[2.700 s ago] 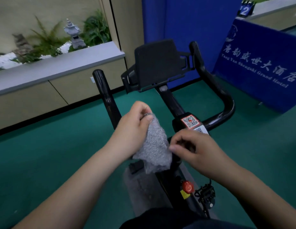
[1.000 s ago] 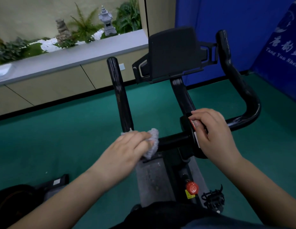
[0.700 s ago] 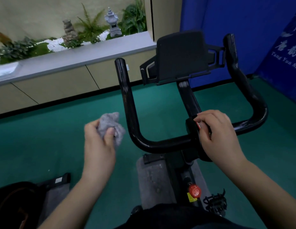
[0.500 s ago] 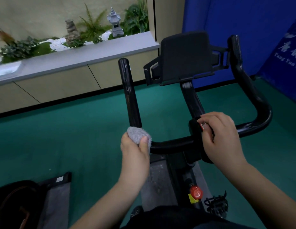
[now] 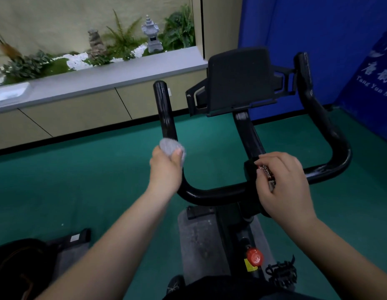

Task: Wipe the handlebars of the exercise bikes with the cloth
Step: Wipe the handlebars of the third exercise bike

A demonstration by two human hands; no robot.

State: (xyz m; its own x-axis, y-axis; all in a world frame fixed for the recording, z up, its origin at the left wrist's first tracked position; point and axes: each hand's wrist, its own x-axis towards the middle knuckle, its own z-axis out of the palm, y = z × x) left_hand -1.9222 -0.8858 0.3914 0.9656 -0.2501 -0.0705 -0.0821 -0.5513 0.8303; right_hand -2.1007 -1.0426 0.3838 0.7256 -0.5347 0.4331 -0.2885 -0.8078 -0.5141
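Gripping the cloth (image 5: 172,149) in a tight wad, the left hand (image 5: 165,169) curls round the left bar (image 5: 166,118) low on its upright, fingers closed, cloth bunched at their tips against the tube. To my eye the wad could slide off the glossy bar, or cover only one side of it. Further right, the right hand (image 5: 282,185) rests on the centre clamp (image 5: 249,169), fingers bent over its label, steadying. Beyond the fingertips stands the console (image 5: 240,81).
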